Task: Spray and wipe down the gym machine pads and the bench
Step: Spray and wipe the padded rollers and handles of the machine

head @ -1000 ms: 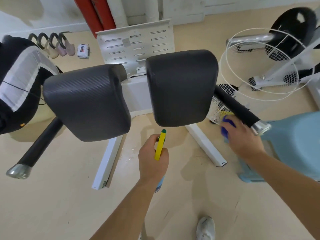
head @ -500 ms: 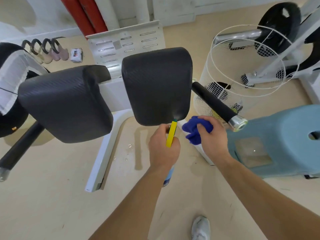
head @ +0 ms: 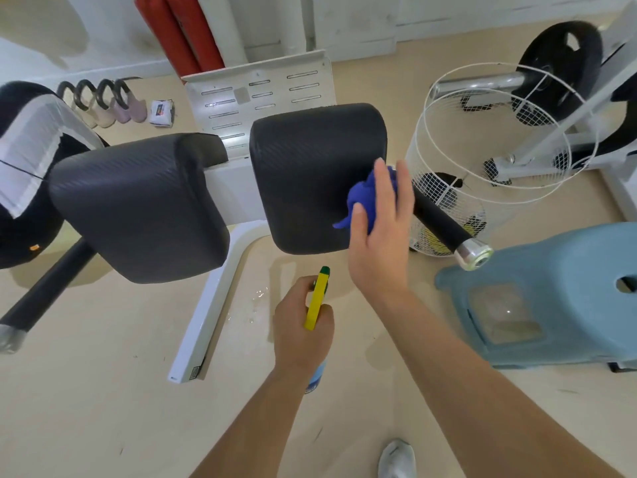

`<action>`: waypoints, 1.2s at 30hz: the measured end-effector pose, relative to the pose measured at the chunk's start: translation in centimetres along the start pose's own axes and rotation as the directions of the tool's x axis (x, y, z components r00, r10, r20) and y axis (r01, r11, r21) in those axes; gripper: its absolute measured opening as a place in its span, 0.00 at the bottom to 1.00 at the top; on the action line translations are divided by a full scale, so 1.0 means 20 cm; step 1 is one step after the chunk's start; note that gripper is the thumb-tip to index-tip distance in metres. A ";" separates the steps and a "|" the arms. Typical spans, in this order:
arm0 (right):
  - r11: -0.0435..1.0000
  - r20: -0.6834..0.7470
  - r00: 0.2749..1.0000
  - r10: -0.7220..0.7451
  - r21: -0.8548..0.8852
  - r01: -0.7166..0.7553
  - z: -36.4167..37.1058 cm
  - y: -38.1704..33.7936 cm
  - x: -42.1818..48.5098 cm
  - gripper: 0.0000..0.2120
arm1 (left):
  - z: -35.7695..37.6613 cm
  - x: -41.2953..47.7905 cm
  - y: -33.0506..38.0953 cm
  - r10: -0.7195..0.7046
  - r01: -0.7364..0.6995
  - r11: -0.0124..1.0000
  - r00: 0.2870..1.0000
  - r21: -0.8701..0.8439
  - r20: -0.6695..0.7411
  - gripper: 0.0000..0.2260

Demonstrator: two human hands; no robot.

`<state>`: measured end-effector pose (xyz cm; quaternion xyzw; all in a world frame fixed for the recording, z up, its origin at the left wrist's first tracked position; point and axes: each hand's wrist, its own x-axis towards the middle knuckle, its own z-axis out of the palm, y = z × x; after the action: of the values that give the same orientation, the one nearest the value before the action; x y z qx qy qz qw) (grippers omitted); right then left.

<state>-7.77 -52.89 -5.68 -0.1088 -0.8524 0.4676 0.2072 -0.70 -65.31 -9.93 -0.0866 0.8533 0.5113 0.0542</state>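
Note:
Two black padded cushions sit side by side on a white machine frame: the left pad and the right pad. My right hand presses a crumpled blue cloth flat against the right edge of the right pad, fingers straight. Below it, over the floor, my left hand grips a spray bottle with a yellow trigger head and green nozzle pointing up toward the pad. The bottle's body is mostly hidden by the hand.
A black handle with a chrome end juts right of the pad. A white wire basket and pale blue plastic stool stand to the right, a weight plate behind. Wet drops lie on the beige floor by the white frame leg.
My right hand rose from beside the handle and brought the blue cloth up onto the right pad. My left hand with the spray bottle dropped lower, away from the pad's bottom edge.

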 end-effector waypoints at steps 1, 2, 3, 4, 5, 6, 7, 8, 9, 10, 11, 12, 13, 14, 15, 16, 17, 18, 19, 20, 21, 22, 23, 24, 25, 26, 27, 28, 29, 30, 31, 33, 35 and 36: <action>0.992 0.047 0.998 -0.037 -0.116 0.042 0.04 0.04 0.02 0.28 | -0.01 0.00 0.00 0.002 -0.002 1.000 1.000 0.009 -0.006 0.17; 0.973 0.082 0.995 -0.054 -0.221 0.071 0.07 0.08 0.01 0.29 | -0.02 0.00 0.00 0.008 -0.008 1.000 1.000 0.016 -0.014 0.16; 0.950 0.101 0.993 -0.056 -0.301 0.084 0.09 0.12 -0.02 0.31 | -0.04 0.00 0.00 0.018 -0.017 1.000 1.000 0.021 -0.023 0.15; 0.936 0.119 0.993 -0.025 -0.345 0.065 0.10 0.16 -0.06 0.32 | -0.04 0.00 0.00 0.026 -0.025 0.999 0.999 0.025 -0.030 0.15; 0.940 0.147 0.989 0.033 -0.342 0.020 0.09 0.18 -0.11 0.33 | -0.05 0.01 0.01 0.033 -0.032 0.999 0.999 0.027 -0.037 0.14; 0.944 0.184 0.973 0.137 -0.322 -0.072 0.07 0.18 -0.15 0.34 | -0.06 0.02 0.02 0.035 -0.034 0.999 0.998 0.029 -0.046 0.13; 0.938 0.212 0.936 0.282 -0.266 -0.223 0.05 0.18 -0.19 0.32 | -0.06 0.02 0.03 0.033 -0.032 0.999 0.998 0.033 -0.050 0.11; 0.899 0.252 0.866 0.432 -0.202 -0.390 0.03 0.17 -0.21 0.28 | -0.06 0.03 0.04 0.031 -0.029 0.999 0.998 0.037 -0.052 0.12; 0.834 0.280 0.788 0.549 -0.123 -0.537 0.02 0.15 -0.21 0.25 | -0.06 0.03 0.05 0.032 -0.029 0.999 0.998 0.039 -0.053 0.13; 0.806 0.256 0.770 0.585 -0.073 -0.588 0.02 0.12 -0.21 0.23 | -0.06 0.04 0.07 0.036 -0.034 0.999 0.998 0.037 -0.055 0.14; 0.804 0.199 0.787 0.585 -0.017 -0.594 0.02 0.09 -0.21 0.23 | -0.07 0.04 0.08 0.040 -0.038 0.999 0.997 0.032 -0.059 0.14; 0.819 0.135 0.814 0.565 0.022 -0.573 0.01 0.05 -0.19 0.24 | -0.07 0.05 0.10 0.042 -0.040 0.999 0.997 0.029 -0.063 0.14; 0.843 0.075 0.846 0.527 0.080 -0.532 0.00 0.00 -0.15 0.24 | -0.08 0.06 0.12 0.043 -0.041 0.999 0.997 0.029 -0.069 0.13; 0.867 0.019 0.875 0.484 0.126 -0.483 -0.01 -0.04 -0.12 0.24 | -0.08 0.07 0.13 0.040 -0.038 0.999 0.996 0.027 -0.076 0.12; 0.900 -0.043 0.908 0.416 0.161 -0.405 -0.05 -0.08 -0.07 0.24 | -0.08 0.07 0.15 0.041 -0.040 0.999 0.996 0.024 -0.081 0.12; 0.927 -0.081 0.932 0.353 0.162 -0.337 -0.07 -0.12 -0.01 0.24 | -0.09 0.08 0.17 0.043 -0.041 0.999 0.995 0.020 -0.085 0.12; 0.944 -0.096 0.947 0.305 0.160 -0.288 -0.10 -0.15 0.05 0.24 | -0.09 0.09 0.19 0.048 -0.046 0.999 0.995 0.021 -0.091 0.13; 0.948 -0.075 0.954 0.290 0.157 -0.276 -0.12 -0.17 0.12 0.24 | -0.10 0.10 0.22 0.058 -0.055 0.998 0.993 0.026 -0.099 0.13; 0.940 -0.049 0.952 0.303 0.177 -0.290 -0.14 -0.18 0.17 0.23 | -0.10 0.11 0.25 0.073 -0.069 0.997 0.992 0.037 -0.105 0.13; 0.922 -0.031 0.939 0.342 0.206 -0.328 -0.16 -0.18 0.22 0.23 | -0.10 0.11 0.28 0.084 -0.080 0.996 0.991 0.045 -0.104 0.12; 0.897 -0.028 0.923 0.385 0.247 -0.367 -0.19 -0.18 0.26 0.22 | -0.10 0.12 0.33 0.095 -0.090 0.995 0.990 0.050 -0.102 0.11; 0.876 -0.041 0.907 0.420 0.279 -0.393 -0.23 -0.16 0.29 0.21 | -0.10 0.14 0.37 0.101 -0.095 0.994 0.990 0.060 -0.097 0.11; 0.858 -0.058 0.893 0.446 0.312 -0.408 -0.27 -0.15 0.31 0.19 | -0.10 0.15 0.42 0.108 -0.101 0.992 0.990 0.079 -0.091 0.10; 0.844 -0.068 0.882 0.466 0.333 -0.420 -0.32 -0.13 0.33 0.18 | -0.09 0.16 0.47 0.114 -0.106 0.990 0.990 0.094 -0.081 0.09; 0.829 -0.069 0.871 0.487 0.352 -0.435 -0.37 -0.12 0.34 0.16 | -0.08 0.17 0.52 0.112 -0.105 0.990 0.991 0.095 -0.071 0.07; 0.820 -0.065 0.865 0.498 0.362 -0.444 -0.42 -0.12 0.35 0.14 | -0.07 0.18 0.57 0.093 -0.087 0.992 0.994 0.088 -0.061 0.05; 0.812 -0.054 0.862 0.505 0.368 -0.453 -0.47 -0.12 0.37 0.13 | -0.07 0.19 0.61 0.048 -0.044 0.995 0.998 0.086 -0.048 0.05; 0.809 -0.032 0.862 0.507 0.364 -0.462 -0.52 -0.12 0.39 0.12 | -0.06 0.20 0.66 -0.004 0.007 0.996 0.999 0.086 -0.040 0.06; 0.809 -0.009 0.862 0.506 0.351 -0.471 -0.56 -0.12 0.40 0.13 | -0.06 0.20 0.69 -0.046 0.049 0.996 0.998 0.073 -0.036 0.07; 0.813 0.019 0.865 0.501 0.333 -0.478 -0.60 -0.13 0.43 0.14 | -0.06 0.20 0.73 -0.074 0.076 0.996 0.997 0.049 -0.035 0.08; 0.818 0.045 0.868 0.494 0.314 -0.482 -0.64 -0.15 0.46 0.15 | -0.07 0.20 0.77 -0.088 0.089 0.996 0.995 0.025 -0.038 0.08; 0.827 0.077 0.871 0.485 0.284 -0.486 -0.68 -0.18 0.53 0.15 | -0.07 0.19 0.84 -0.093 0.094 0.996 0.995 0.003 -0.039 0.08; 0.827 0.106 0.871 0.480 0.275 -0.490 -0.69 -0.21 0.60 0.14 | -0.09 0.19 0.91 -0.098 0.098 0.995 0.995 0.011 -0.036 0.09; 0.827 0.128 0.868 0.480 0.264 -0.496 -0.68 -0.22 0.64 0.14 | -0.10 0.20 0.95 -0.106 0.107 0.994 0.994 0.023 -0.031 0.09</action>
<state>-12.90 -40.26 7.73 -0.2783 -0.7243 0.6269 0.0706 -8.42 -58.75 6.64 -0.1389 0.8544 0.4957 0.0698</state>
